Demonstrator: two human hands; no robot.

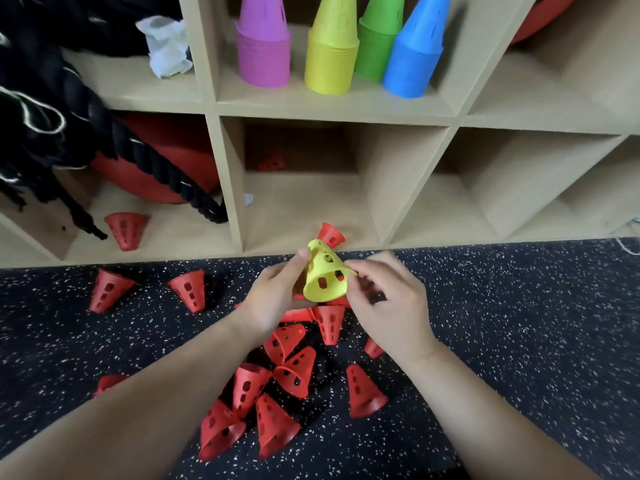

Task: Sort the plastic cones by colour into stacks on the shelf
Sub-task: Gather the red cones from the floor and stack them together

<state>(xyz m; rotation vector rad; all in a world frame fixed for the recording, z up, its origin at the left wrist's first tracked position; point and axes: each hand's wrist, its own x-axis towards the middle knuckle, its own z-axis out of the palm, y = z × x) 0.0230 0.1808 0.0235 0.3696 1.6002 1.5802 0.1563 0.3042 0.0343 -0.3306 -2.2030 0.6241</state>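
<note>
A yellow perforated cone [323, 273] is held above the floor between both hands. My left hand [273, 299] grips its left side with the thumb near the tip. My right hand [386, 299] pinches its rim on the right. Several red cones [294, 372] lie scattered on the dark speckled floor beneath my arms. On the upper shelf stand a purple stack [265, 43], a yellow stack [332, 50], a green stack [377, 39] and a blue stack [415, 53]. One red cone [331, 233] lies on the lower shelf's edge just behind the held one.
The wooden cube shelf [332, 110] fills the back. A red cone [125, 230] sits in the lower left cube beside a black rope [173, 174] and a red ball [156, 168]. Another red cone [272, 163] lies deep in the middle cube. A white cloth [166, 45] lies upper left.
</note>
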